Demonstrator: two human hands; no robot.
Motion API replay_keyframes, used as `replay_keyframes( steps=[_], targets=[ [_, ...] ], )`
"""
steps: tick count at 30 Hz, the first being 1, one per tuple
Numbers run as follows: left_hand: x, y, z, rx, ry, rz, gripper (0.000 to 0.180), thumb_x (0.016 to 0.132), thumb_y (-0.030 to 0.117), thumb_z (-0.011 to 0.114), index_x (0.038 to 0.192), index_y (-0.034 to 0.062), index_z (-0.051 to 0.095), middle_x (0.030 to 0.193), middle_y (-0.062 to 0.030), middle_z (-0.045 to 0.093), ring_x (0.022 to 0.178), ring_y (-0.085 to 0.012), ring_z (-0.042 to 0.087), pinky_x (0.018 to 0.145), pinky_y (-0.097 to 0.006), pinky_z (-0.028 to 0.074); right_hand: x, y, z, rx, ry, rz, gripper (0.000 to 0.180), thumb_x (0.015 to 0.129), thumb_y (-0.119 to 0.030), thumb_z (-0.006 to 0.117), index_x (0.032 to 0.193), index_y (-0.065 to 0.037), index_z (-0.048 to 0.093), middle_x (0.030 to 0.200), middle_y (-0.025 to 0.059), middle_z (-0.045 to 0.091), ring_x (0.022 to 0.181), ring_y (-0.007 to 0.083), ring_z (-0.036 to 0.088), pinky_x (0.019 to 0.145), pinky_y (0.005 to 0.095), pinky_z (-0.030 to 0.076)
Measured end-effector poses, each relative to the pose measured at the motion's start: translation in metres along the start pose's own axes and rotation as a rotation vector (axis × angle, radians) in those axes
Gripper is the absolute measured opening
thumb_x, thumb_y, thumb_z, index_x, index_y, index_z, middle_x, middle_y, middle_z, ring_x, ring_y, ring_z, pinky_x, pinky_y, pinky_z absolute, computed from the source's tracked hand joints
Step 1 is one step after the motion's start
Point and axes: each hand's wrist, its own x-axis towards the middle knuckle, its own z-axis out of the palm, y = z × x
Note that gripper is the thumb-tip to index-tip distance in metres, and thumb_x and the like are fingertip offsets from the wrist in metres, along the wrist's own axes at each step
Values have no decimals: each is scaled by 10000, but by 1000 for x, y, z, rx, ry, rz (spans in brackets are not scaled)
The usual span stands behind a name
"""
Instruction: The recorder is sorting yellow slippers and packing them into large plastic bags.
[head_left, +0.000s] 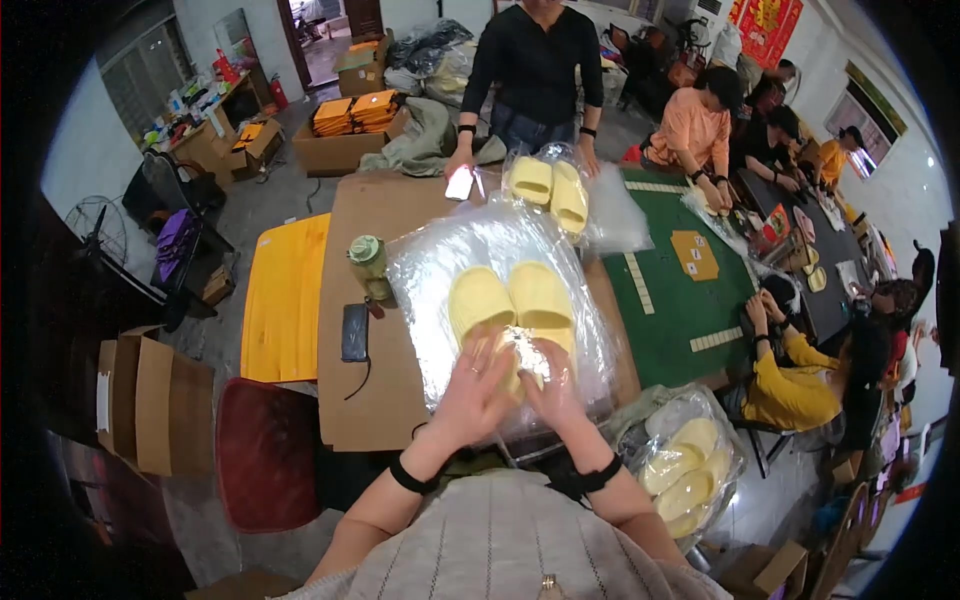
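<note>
A pair of pale yellow slippers (541, 292) lies side by side, toes away from me, on a stack of clear plastic bags (430, 275). My left hand (474, 385) is at the near end of the left slipper, its fingers bent over shiny clear plastic. Across from it, my right hand (553, 388) grips the same plastic at the right slipper's near end. Glare between the hands hides part of the film and the slippers' heels. Another pair of yellow slippers (568, 200), in clear plastic, sits at the far end of the stack.
A green bottle (368, 262) and a black phone (355, 332) lie left on the cardboard-covered table (350, 420). Opposite stands a person in black (535, 75) holding a lit phone. At right are a green table (660, 340), seated people, and a bag of yellow slippers (688, 470).
</note>
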Motion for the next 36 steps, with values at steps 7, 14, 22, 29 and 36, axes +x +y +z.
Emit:
replay_keyframes(
  steps=[7, 14, 22, 29, 36],
  targets=[
    [2, -41, 6, -1, 97, -184, 679, 898, 330, 632, 1490, 97, 396, 1573, -255, 256, 1449, -503, 168, 1168, -532, 214, -49, -43, -99, 361, -414, 200, 394, 869, -110, 726, 1240, -31, 620, 1168, 133, 657, 1032, 215, 624, 880, 333, 502],
    [-16, -59, 31, 135, -10, -202, 908, 802, 442, 736, 1539, 140, 301, 1623, -220, 108, 1475, -437, 161, 1155, -612, 160, -41, -59, -139, 440, -177, 451, 149, 890, -92, 703, 1009, -3, 713, 796, 7, 695, 689, 31, 582, 594, 201, 444],
    [-11, -59, 34, -5, 17, -175, 912, 788, 334, 736, 1541, 94, 281, 1616, -256, 99, 1481, -430, 148, 1177, -556, 155, 36, -27, -37, -220, -37, 245, 369, 867, -363, 694, 1008, -22, 681, 941, 160, 670, 866, 325, 649, 743, 413, 528],
    [-14, -58, 25, -20, -11, -193, 927, 739, 161, 716, 1532, 39, 252, 1615, -259, 106, 1466, -445, 178, 1193, -511, 168, 58, -3, 38, -428, -22, 238, 424, 835, -407, 693, 994, -17, 634, 905, 168, 637, 879, 308, 644, 736, 418, 519],
    [-11, -55, 30, -8, -31, -153, 834, 806, 46, 596, 1553, 63, 225, 1639, -198, 91, 1505, -382, 113, 1210, -458, 140, 66, 13, 55, -366, 49, 288, 257, 854, -271, 621, 945, -32, 599, 873, 138, 637, 810, 297, 662, 672, 414, 533]
  ],
)
